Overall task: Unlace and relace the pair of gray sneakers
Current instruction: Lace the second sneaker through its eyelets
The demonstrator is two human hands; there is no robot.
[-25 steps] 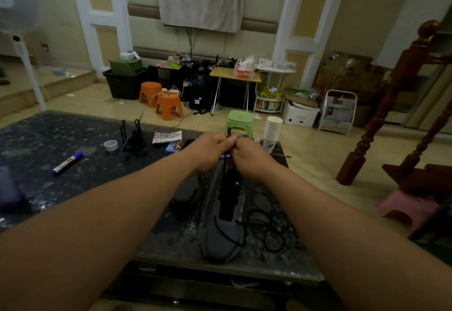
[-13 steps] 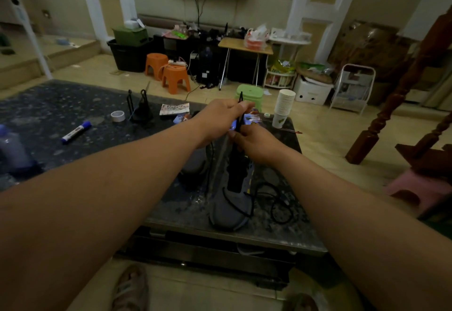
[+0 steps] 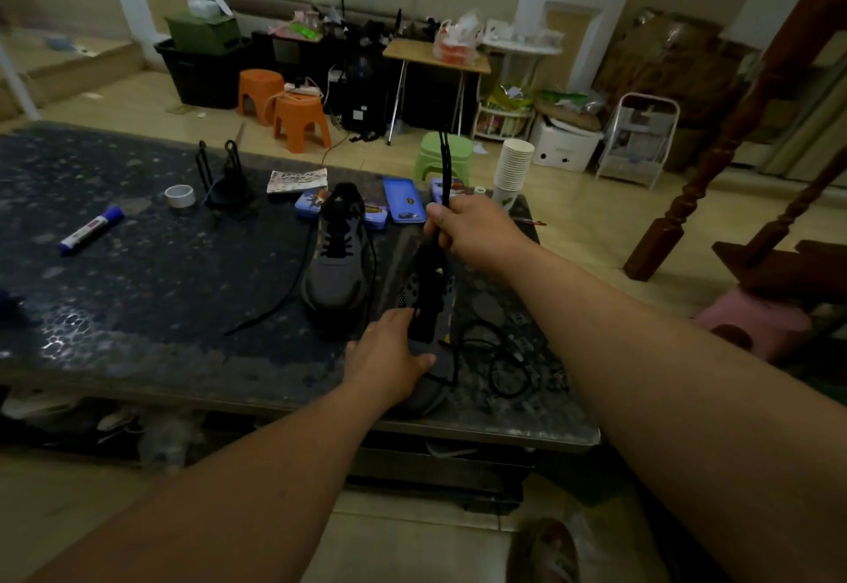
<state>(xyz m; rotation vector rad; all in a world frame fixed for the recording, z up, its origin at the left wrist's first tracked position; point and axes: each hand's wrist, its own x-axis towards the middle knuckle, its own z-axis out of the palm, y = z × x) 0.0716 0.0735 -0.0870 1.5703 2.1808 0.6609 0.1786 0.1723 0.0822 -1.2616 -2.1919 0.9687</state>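
stone-look table, dark and speckled, carries both gray shoes toward its right end. near sneaker lies at the near edge, toe toward the person. far sneaker stands just left of and beyond it, black lacing in its eyelets, untouched.

change: half a second ago both hands met high up at the lace ends. now the left hand has dropped to the toe of the near sneaker and grips it, thumb over the top, fingers along the left side, holding it down. right hand stays at the tongue end, thumb and fingers pinching the lace, which stands up out of the fist.

reading: looks like brace-and-pull, with the shoe pinned so the lace can be drawn through or snugged. cannot tell whether this is unlacing or relacing, since the eyelets are dark and partly covered. the far sneaker seems yet to be handled or already done; cannot say which.

around, far right: stack of cups just beyond the right hand, where a long pull could clip it. blue tins sit behind the far sneaker. slack cord loops just right of the near sneaker and may snag. a lace tail trails left from the far sneaker. marker and tape roll lie well left, out of the way.
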